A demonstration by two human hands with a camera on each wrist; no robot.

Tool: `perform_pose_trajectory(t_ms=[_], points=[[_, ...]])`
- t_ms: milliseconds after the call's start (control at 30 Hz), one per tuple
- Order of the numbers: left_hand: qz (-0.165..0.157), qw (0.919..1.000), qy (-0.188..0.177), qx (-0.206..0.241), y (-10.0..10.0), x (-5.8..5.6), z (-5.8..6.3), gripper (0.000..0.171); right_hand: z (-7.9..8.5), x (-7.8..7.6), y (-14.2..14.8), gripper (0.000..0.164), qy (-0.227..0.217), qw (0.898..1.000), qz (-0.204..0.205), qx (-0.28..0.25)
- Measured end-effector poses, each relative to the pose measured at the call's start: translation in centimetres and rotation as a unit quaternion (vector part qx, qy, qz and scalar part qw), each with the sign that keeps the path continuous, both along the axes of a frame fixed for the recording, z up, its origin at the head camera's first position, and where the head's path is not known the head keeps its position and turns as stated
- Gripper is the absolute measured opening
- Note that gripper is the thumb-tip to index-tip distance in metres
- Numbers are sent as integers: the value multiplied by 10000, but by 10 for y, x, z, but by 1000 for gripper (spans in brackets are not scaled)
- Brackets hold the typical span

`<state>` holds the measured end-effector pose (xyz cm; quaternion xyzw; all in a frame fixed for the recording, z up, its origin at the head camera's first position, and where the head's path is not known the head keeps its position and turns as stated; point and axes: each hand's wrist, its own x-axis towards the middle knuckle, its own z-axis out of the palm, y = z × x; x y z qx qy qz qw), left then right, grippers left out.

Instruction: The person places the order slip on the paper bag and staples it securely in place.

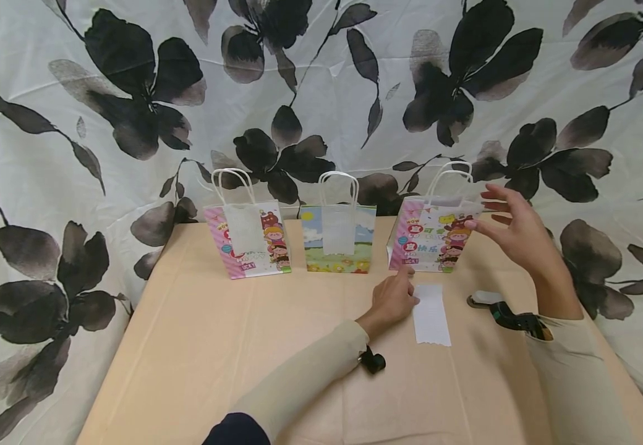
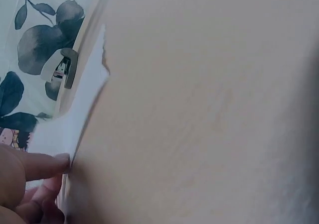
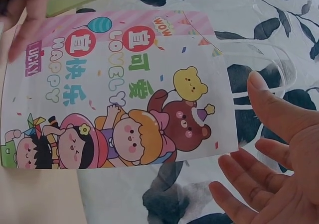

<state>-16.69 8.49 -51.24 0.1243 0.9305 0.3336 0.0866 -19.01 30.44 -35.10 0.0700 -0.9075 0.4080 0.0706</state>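
My left hand (image 1: 392, 301) pinches the upper left edge of a white paper slip (image 1: 432, 315); its thumb and finger show at that edge in the left wrist view. The slip's far end is torn unevenly. Close by stands the right paper gift bag (image 1: 430, 238), pink and white with cartoon figures and white handles. My right hand (image 1: 513, 232) is spread at that bag's upper right side, thumb tip near its edge. In the right wrist view the bag's printed front (image 3: 119, 94) faces the spread fingers (image 3: 249, 174).
A small stapler (image 1: 487, 299) lies right of the slip, beside the right forearm. Two more gift bags stand left along the back, a pink one (image 1: 221, 232) and a landscape-printed one (image 1: 366, 238), each with a white slip on its front. A floral cloth (image 1: 299, 55) hangs behind the table.
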Motion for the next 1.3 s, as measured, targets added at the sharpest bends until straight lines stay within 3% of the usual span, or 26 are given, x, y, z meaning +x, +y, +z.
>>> perform_pose_trajectory(t_ms=[100,200,367,433,767,1000,1300], points=[[-178,9993,125,319,-3,-2,2,27,0,-2,-1,88,28,10000,-27,16],[-308,9948,192,953,-6,-6,6,12,0,-5,-1,88,34,10000,-48,23],[-141,9716,-260,2347,-8,-15,20,7,-2,-10,1,88,-3,10000,85,-40],[-12,9628,-352,2681,-10,-18,28,7,-3,-13,2,88,-27,9998,195,-40],[292,9527,421,2994,-12,-28,65,14,-6,-21,4,75,-72,9985,536,7],[439,9351,580,3470,-5,-30,83,15,-6,-26,0,63,-201,9977,604,221],[626,9279,1008,3534,4,-32,97,15,-6,-27,-3,49,-289,9959,623,583]])
